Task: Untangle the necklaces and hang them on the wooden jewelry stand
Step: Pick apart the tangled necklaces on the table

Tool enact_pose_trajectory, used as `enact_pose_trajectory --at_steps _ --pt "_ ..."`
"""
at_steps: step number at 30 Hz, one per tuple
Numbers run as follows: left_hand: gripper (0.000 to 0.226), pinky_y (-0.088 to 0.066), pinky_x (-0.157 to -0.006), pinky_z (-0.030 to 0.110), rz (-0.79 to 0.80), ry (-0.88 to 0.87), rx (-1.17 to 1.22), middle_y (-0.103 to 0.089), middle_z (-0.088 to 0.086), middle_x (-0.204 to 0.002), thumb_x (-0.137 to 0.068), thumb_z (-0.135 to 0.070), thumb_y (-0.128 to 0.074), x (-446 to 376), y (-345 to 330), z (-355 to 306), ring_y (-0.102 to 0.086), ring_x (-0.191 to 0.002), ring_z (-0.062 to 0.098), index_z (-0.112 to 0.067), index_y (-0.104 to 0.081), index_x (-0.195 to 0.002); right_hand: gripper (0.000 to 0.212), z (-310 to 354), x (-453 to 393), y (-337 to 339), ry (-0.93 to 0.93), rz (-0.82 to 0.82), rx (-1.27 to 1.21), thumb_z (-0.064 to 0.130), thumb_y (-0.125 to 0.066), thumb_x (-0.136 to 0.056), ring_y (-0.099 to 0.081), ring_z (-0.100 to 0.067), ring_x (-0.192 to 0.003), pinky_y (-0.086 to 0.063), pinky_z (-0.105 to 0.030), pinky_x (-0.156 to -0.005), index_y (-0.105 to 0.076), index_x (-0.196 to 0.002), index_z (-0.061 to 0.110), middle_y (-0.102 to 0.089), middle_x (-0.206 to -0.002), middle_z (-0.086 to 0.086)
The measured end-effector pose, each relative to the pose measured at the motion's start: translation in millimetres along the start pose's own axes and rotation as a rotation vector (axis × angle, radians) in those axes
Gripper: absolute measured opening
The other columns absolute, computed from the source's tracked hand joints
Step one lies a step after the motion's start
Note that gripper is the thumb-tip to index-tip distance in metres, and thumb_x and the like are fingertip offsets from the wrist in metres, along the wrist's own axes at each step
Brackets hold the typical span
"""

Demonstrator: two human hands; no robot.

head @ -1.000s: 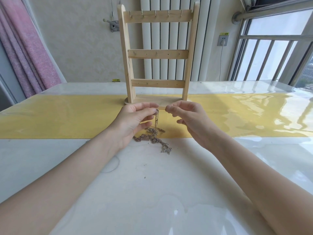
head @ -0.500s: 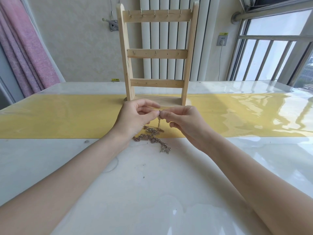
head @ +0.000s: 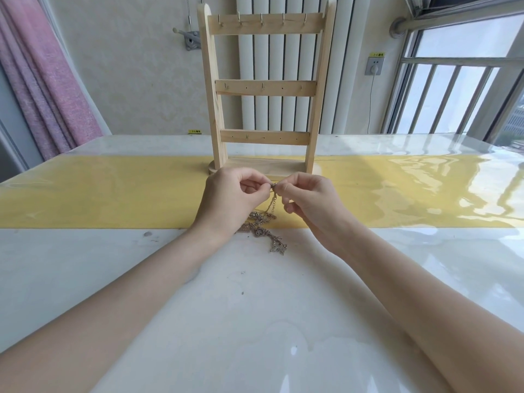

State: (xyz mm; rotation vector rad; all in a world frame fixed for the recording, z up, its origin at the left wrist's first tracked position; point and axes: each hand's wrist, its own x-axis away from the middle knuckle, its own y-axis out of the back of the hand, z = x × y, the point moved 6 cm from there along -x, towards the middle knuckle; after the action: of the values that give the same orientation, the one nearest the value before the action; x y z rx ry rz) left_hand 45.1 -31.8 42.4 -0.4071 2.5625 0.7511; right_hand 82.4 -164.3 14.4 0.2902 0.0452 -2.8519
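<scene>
Two bare forearms, sleeveless to the frame edge; left hand (head: pixel 231 195) and right hand (head: pixel 310 201) without rings.

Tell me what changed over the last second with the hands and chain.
The right hand closed in on the left hand; their fingertips now meet, both pinching the top of the chain, which the left held alone a second ago. The rest of the chain stayed piled on the table; the stand stayed put, hooks bare.

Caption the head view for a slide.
Both hands, left and right, pinch one end of a tangled chain lying on the table before a bare wooden stand.
</scene>
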Motion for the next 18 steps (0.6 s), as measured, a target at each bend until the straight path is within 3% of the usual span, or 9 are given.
enact_pose_trajectory --at_steps 2,5,11,14,18 --pt "0.021 -0.049 -0.058 0.013 0.031 0.056 0.099 -0.064 -0.007 -0.066 -0.082 -0.008 -0.068 -2.5 -1.9 3.9 -0.056 -0.053 -0.003 -0.026 -0.067 -0.070 0.022 0.2 0.3 -0.8 -0.016 0.019 -0.073 -0.001 -0.059 -0.087 -0.042 -0.010 -0.057 -0.037 -0.019 -0.057 -0.056 -0.067 0.008 -0.054 -0.055 0.008" --pt "0.019 -0.046 -0.055 0.011 0.088 0.125 0.236 -0.064 -0.001 -0.071 -0.086 -0.005 -0.065 -2.8 -5.8 5.5 -0.056 -0.056 -0.002 -0.020 -0.066 -0.074 0.026 -1.0 0.2 -3.1 -0.079 0.068 -0.189 -0.001 -0.056 -0.088 -0.044 -0.010 -0.062 -0.037 -0.019 -0.057 -0.052 -0.064 0.010 -0.056 -0.059 0.008" --pt "0.021 -0.046 -0.054 0.012 0.117 0.078 0.196 -0.063 0.002 -0.072 -0.086 -0.005 -0.064 -4.4 -5.8 0.7 -0.054 -0.055 0.000 -0.021 -0.064 -0.073 0.028 -2.5 0.3 -5.9 -0.146 0.111 -0.303 0.002 -0.054 -0.090 -0.046 -0.009 -0.063 -0.037 -0.020 -0.057 -0.049 -0.065 0.014 -0.058 -0.069 0.008" --pt "0.021 -0.043 -0.050 0.013 0.090 0.031 0.100 -0.061 -0.007 -0.060 -0.083 -0.009 -0.067 -1.6 -2.3 -1.8 -0.052 -0.048 0.000 -0.024 -0.064 -0.068 0.025 -2.7 0.7 -4.0 -0.118 0.060 -0.211 0.002 -0.054 -0.088 -0.044 -0.010 -0.066 -0.036 -0.020 -0.056 -0.050 -0.065 0.013 -0.053 -0.070 0.004" --pt "0.023 -0.050 -0.059 0.023 0.068 -0.016 0.004 -0.058 -0.013 -0.058 -0.080 -0.011 -0.068 -0.4 -2.5 -2.8 -0.052 -0.055 0.002 -0.028 -0.061 -0.065 0.024 1.8 1.6 -0.2 -0.041 -0.025 -0.006 0.002 -0.056 -0.085 -0.041 -0.013 -0.070 -0.035 -0.022 -0.057 -0.049 -0.064 0.012 -0.051 -0.073 0.001"
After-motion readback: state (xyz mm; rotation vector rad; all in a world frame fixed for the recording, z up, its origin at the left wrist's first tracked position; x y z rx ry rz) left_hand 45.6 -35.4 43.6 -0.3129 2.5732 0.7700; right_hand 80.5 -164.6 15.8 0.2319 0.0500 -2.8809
